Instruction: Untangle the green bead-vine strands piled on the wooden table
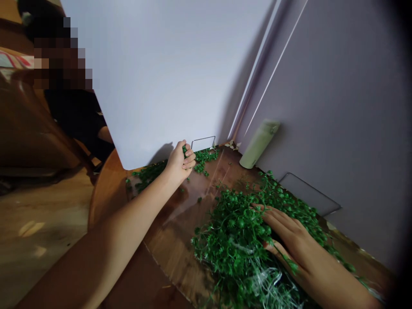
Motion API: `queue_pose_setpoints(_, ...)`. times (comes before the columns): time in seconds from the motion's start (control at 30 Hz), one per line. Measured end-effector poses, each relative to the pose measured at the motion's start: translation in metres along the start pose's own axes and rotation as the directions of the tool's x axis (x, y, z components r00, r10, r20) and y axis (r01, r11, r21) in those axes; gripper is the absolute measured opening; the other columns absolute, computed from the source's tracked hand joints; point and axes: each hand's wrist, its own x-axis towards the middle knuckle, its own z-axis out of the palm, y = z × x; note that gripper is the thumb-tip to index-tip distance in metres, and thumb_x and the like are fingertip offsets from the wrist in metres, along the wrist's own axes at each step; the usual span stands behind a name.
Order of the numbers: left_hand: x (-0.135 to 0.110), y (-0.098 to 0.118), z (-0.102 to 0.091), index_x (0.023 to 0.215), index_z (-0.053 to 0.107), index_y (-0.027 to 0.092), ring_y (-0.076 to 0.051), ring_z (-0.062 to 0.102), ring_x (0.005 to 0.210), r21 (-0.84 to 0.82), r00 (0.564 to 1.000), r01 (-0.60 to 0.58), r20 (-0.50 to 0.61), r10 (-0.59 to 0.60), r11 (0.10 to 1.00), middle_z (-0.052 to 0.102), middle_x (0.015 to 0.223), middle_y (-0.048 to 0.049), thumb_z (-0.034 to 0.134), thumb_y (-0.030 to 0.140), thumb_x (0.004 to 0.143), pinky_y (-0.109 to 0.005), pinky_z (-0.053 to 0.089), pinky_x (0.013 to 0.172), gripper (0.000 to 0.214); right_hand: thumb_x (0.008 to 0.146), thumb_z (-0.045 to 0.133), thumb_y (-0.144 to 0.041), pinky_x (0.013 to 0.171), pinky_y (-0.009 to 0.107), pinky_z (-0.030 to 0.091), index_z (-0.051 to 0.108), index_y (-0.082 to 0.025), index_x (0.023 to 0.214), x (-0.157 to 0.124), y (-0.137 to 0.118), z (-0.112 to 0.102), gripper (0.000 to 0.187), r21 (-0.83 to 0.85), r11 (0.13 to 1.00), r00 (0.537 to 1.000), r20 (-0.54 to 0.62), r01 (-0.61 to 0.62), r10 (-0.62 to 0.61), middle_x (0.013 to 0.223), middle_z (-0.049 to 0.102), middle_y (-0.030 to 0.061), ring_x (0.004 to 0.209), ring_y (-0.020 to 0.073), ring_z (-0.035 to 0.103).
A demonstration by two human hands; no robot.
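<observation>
A large heap of green plastic plant sprigs (238, 227) with clear plastic strands (273, 285) lies on the table at the lower right. My right hand (288, 238) rests on this heap, fingers stretched out and thumb apart, with some greenery between them and one stem across the thumb. Farther off, my left hand (183, 161) is closed in a fist above the table, and a bit of a green sprig (184, 149) shows between its fingers. Just beyond that fist, smaller loose green sprigs (202, 162) lie along the foot of a white panel.
The upright white panel (174, 77) and a grey panel (331, 107), each with a wire foot, border the round wooden table (103, 189). A pale green bottle (259, 146) leans by the grey one. Past the left edge sits another person (75, 111) in dark clothes.
</observation>
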Motion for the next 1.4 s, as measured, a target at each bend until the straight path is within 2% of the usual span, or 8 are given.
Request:
queue_pose_setpoints(0.23, -0.002, -0.006, -0.002, 0.067, 0.046, 0.019, -0.004, 0.021, 0.032, -0.003, 0.998, 0.041, 0.039, -0.041, 0.999, 0.035, 0.05, 0.0052, 0.051, 0.023, 0.098, -0.015, 0.008, 0.027, 0.032, 0.103, 0.031, -0.06, 0.103, 0.062, 0.054, 0.055, -0.022, 0.145, 0.002, -0.001, -0.001, 0.062, -0.008, 1.0, 1.0, -0.005, 0.018, -0.018, 0.144, 0.06, 0.017, 0.131, 0.0367, 0.059)
queue_pose_setpoints(0.47, -0.001, -0.011, -0.006, 0.067, 0.05, 0.017, -0.004, 0.025, 0.032, -0.009, 0.997, 0.057, 0.062, -0.056, 0.998, 0.043, 0.052, 0.0023, 0.043, 0.027, 0.1, -0.016, 0.012, 0.026, 0.035, 0.104, 0.031, -0.058, 0.101, 0.06, 0.056, 0.055, -0.023, 0.145, 0.002, -0.003, -0.003, 0.059, -0.015, 1.0, 1.0, -0.014, 0.025, -0.026, 0.145, 0.06, 0.0156, 0.132, 0.0351, 0.059)
queue_pose_setpoints(0.73, -0.001, -0.014, -0.008, 0.068, 0.053, 0.015, -0.004, 0.033, 0.033, -0.019, 0.997, 0.068, 0.048, -0.067, 0.997, 0.05, 0.056, -0.0002, 0.043, 0.034, 0.102, -0.015, 0.015, 0.026, 0.039, 0.105, 0.036, -0.055, 0.101, 0.062, 0.055, 0.054, -0.023, 0.145, 0.001, -0.002, -0.004, 0.055, -0.009, 0.999, 0.999, -0.013, 0.032, -0.032, 0.147, 0.058, 0.0141, 0.133, 0.035, 0.058)
queue_pose_setpoints(1.1, -0.001, -0.012, -0.009, 0.07, 0.051, 0.017, -0.005, 0.04, 0.036, -0.018, 0.999, 0.034, 0.025, -0.033, 0.999, 0.05, 0.058, 0.0002, 0.039, 0.045, 0.103, -0.014, 0.019, 0.028, 0.045, 0.104, 0.036, -0.057, 0.101, 0.063, 0.054, 0.054, -0.023, 0.145, 0.002, -0.001, -0.002, 0.056, -0.027, 0.999, 0.999, -0.011, 0.035, -0.035, 0.145, 0.059, 0.0153, 0.132, 0.0358, 0.058)
queue_pose_setpoints(1.27, 0.0, -0.009, -0.008, 0.07, 0.049, 0.017, -0.003, 0.034, 0.032, 0.017, 0.999, 0.027, 0.021, -0.027, 1.0, 0.048, 0.056, 0.0022, 0.041, 0.039, 0.104, -0.014, 0.015, 0.027, 0.042, 0.104, 0.036, -0.056, 0.102, 0.059, 0.055, 0.054, -0.023, 0.146, 0.001, 0.0, 0.001, 0.056, -0.021, 0.999, 0.999, -0.016, 0.037, -0.038, 0.146, 0.059, 0.0153, 0.133, 0.0348, 0.058)
queue_pose_setpoints(1.4, 0.002, -0.009, -0.007, 0.068, 0.047, 0.017, -0.002, 0.028, 0.03, 0.09, 1.0, 0.008, 0.017, -0.009, 0.996, 0.042, 0.052, 0.0053, 0.042, 0.031, 0.104, -0.014, 0.012, 0.027, 0.039, 0.104, 0.034, -0.057, 0.1, 0.062, 0.055, 0.054, -0.023, 0.145, 0.0, 0.0, 0.0, 0.057, -0.042, 0.998, 0.999, -0.024, 0.047, -0.048, 0.144, 0.06, 0.0166, 0.131, 0.036, 0.059)
